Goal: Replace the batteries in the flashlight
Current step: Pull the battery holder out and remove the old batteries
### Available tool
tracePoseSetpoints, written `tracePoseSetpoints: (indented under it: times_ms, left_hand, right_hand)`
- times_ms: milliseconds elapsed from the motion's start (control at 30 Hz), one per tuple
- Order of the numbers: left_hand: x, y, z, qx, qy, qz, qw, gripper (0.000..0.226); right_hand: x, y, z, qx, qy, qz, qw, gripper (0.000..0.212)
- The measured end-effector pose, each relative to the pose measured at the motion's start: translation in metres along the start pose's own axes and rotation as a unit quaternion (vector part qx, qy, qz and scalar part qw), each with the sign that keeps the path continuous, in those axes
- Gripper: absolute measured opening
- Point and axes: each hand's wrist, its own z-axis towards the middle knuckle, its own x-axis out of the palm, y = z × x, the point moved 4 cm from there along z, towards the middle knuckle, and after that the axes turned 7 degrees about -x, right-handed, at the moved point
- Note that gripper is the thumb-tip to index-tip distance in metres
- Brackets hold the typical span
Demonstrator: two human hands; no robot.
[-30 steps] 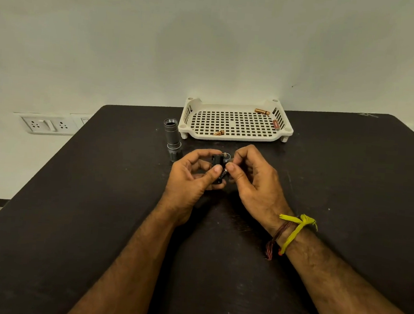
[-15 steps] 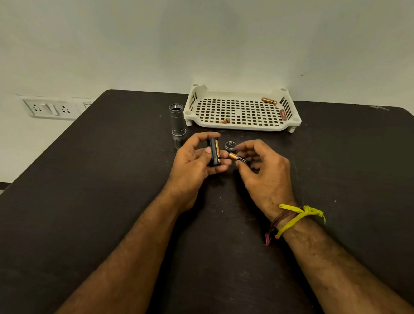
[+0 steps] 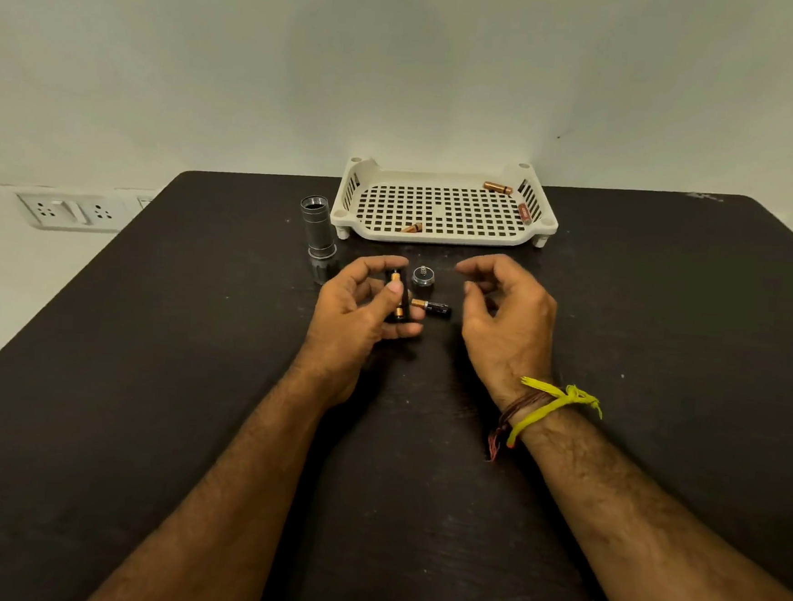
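My left hand (image 3: 358,309) grips a black battery holder (image 3: 397,295) upright between thumb and fingers, with copper-tipped cells showing in it. A loose black and copper battery (image 3: 432,308) lies flat on the table just right of the holder. My right hand (image 3: 507,313) hovers to the right of that battery, fingers spread and curled, holding nothing. The flashlight's tail cap (image 3: 423,276) with its spring up sits behind the battery. The grey flashlight body (image 3: 318,235) stands open end up at the left.
A white perforated tray (image 3: 447,238) sits at the table's far edge with three batteries in it: one at the front (image 3: 412,228), two at the right (image 3: 498,188) (image 3: 525,213). Wall sockets (image 3: 72,212) are at the left beyond the black table (image 3: 142,375).
My right hand pulled a battery out of the holder, laid it on the table and let go, then drew back to the right. The left hand keeps the holder.
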Motion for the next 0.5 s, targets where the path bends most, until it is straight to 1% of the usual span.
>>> tracePoseSetpoints:
  times_ms: [67,133,333,400,500]
  left_hand:
    - [0.001,0.0,-0.002,-0.001,0.022,0.015,1.0,0.026]
    - [0.002,0.0,-0.002,0.0,0.038,0.023,0.999,0.027]
    - [0.001,0.0,-0.003,0.002,0.056,0.008,0.998,0.029]
    - [0.001,0.0,-0.003,0.004,0.064,-0.001,0.998,0.03]
    - [0.0,0.0,-0.002,0.001,0.074,-0.013,0.997,0.031]
  right_hand:
    - [-0.002,-0.002,0.001,0.017,-0.021,0.016,1.0,0.02]
    - [-0.001,-0.002,0.0,0.024,-0.02,0.026,0.999,0.019]
    - [-0.002,0.001,0.0,0.035,-0.027,0.056,0.997,0.015]
    - [-0.002,0.006,-0.002,0.017,-0.016,0.071,0.997,0.013]
    - [0.003,0.013,-0.005,-0.008,0.033,0.079,0.996,0.011]
